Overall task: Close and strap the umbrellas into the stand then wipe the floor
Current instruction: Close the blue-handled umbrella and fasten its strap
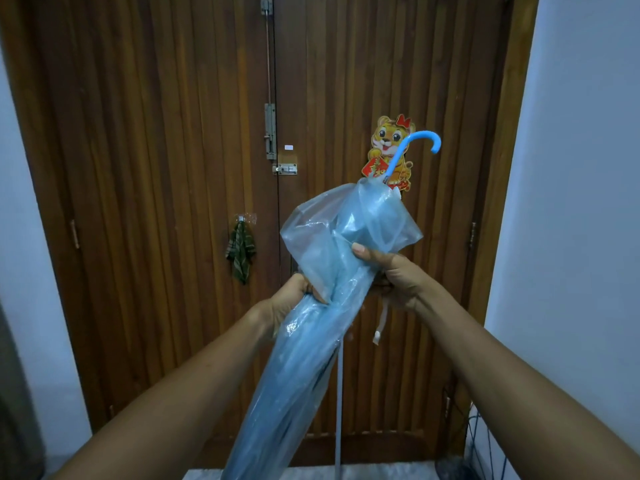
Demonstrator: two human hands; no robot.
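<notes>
- A brown wooden door (156,168) fills the view, with pale walls (571,168) on both sides.
- The umbrella (298,375), clear blue plastic, is held slanted in front of the door. Its curved handle (415,140) points up and to the right, and the canopy is half gathered.
- The left hand (291,303) is curled tight around the middle of the gathered canopy.
- The right hand (398,275) grips the loose folds higher up, with the thumb on top.
- A tiger sticker (388,140) is on the door behind the handle.
- A green cloth (240,252) hangs on a hook on the door.
- The white strap (381,323) hangs loose under the right hand.
</notes>
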